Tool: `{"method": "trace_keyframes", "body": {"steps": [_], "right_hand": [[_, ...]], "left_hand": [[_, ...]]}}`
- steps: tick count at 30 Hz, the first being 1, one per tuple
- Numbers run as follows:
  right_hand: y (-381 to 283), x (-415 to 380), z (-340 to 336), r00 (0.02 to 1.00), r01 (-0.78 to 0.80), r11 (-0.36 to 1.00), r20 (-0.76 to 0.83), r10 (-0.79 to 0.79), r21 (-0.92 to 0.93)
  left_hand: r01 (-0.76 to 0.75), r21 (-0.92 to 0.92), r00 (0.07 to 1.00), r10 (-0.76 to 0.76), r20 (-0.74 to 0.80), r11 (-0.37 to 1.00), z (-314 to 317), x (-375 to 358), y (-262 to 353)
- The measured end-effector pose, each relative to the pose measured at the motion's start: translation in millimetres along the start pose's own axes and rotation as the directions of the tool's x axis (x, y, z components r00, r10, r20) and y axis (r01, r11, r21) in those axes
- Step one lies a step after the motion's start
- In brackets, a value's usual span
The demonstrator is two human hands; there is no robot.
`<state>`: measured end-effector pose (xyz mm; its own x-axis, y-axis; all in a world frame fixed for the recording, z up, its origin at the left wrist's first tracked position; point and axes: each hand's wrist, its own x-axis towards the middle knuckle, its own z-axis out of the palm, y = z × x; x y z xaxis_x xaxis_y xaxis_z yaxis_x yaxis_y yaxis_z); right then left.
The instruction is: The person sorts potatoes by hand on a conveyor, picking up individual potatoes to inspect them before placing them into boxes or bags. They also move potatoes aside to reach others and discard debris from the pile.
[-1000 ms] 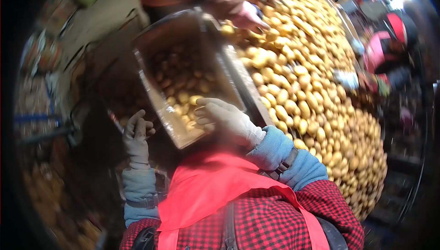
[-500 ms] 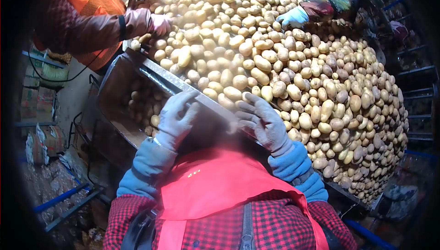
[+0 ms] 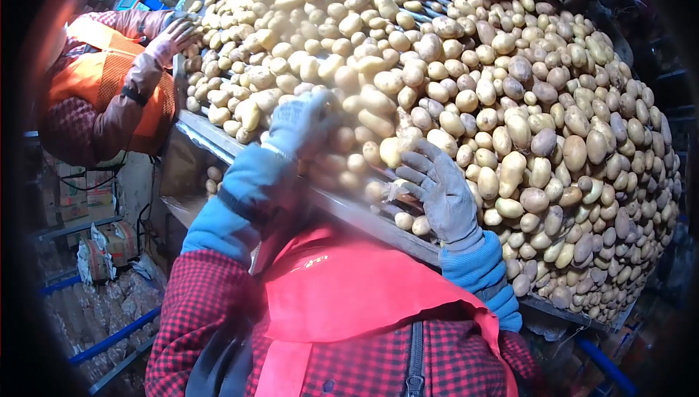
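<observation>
A large heap of potatoes (image 3: pixel 539 131) covers the metal sorting table (image 3: pixel 378 233). My left hand (image 3: pixel 298 122), in a pale glove, is over the potatoes just past the table's near edge; it is smeared by motion and its fingers cannot be made out. Further right, my right hand (image 3: pixel 445 189), in a grey glove, hovers at the near side of the heap. Its fingers are spread and slightly curled, with nothing held between them. A small pale scrap (image 3: pixel 395 190) lies by its fingertips.
A co-worker in an orange vest (image 3: pixel 109 69) stands at the left, with gloved hands at the heap's edge. Below are a brown bin (image 3: pixel 182 168), wrapped bundles (image 3: pixel 109 251) and blue rails (image 3: pixel 116 337). A blue bar (image 3: pixel 604 366) is at lower right.
My left hand has moved from the table's edge forward over the potatoes. My right hand has shifted slightly right and its fingers are spread. The view has turned, and the co-worker at upper right is mostly out of frame.
</observation>
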<state>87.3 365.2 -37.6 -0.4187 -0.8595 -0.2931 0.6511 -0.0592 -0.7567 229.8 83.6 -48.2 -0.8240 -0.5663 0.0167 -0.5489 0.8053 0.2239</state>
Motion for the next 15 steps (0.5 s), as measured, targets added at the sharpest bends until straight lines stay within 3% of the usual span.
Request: {"method": "trace_keyframes", "body": {"steps": [1, 5, 6, 8, 10, 12, 14, 15], "right_hand": [[-0.9, 1.1, -3.8, 1.000, 0.013, 0.998, 0.021, -0.012, -0.056], [1.3, 13.3, -23.3, 0.996, -0.047, 0.975, 0.080, 0.030, 0.216], [-2.2, 14.4, -22.8, 0.996, -0.064, 0.974, 0.079, 0.048, 0.216], [-8.7, 16.2, -18.7, 0.993, -0.103, 0.971, 0.084, 0.087, 0.215], [-2.9, 19.3, -22.3, 0.983, -0.139, 0.932, 0.162, 0.088, 0.336], [-2.1, 27.4, -21.6, 0.969, -0.190, 0.903, 0.222, 0.109, 0.385], [0.5, 29.9, -13.4, 0.975, -0.121, 0.974, 0.209, 0.080, 0.194], [0.2, 32.8, -7.1, 0.969, -0.172, 0.954, 0.214, 0.119, 0.245]], "left_hand": [[0.105, -0.003, 0.988, -0.104, 0.116, 0.995, -13.6, 7.0, 11.0], [0.161, -0.195, 0.980, -0.133, 0.149, 0.968, -13.7, 12.1, -1.0], [0.175, -0.253, 0.984, -0.158, 0.085, 0.952, -16.5, 5.4, -0.6], [0.256, -0.726, 0.959, -0.264, 0.106, 0.638, -4.7, -18.2, -9.7], [0.292, -0.924, 0.924, -0.322, 0.206, 0.246, -16.4, -42.3, -12.0], [0.293, -0.950, 0.896, -0.315, 0.313, -0.112, -21.2, -65.2, -14.7], [0.220, -0.936, 0.906, -0.298, 0.301, -0.275, -21.1, -82.7, -13.2], [0.152, -0.925, 0.935, -0.254, 0.249, -0.348, -20.4, -91.8, -16.2]]}}
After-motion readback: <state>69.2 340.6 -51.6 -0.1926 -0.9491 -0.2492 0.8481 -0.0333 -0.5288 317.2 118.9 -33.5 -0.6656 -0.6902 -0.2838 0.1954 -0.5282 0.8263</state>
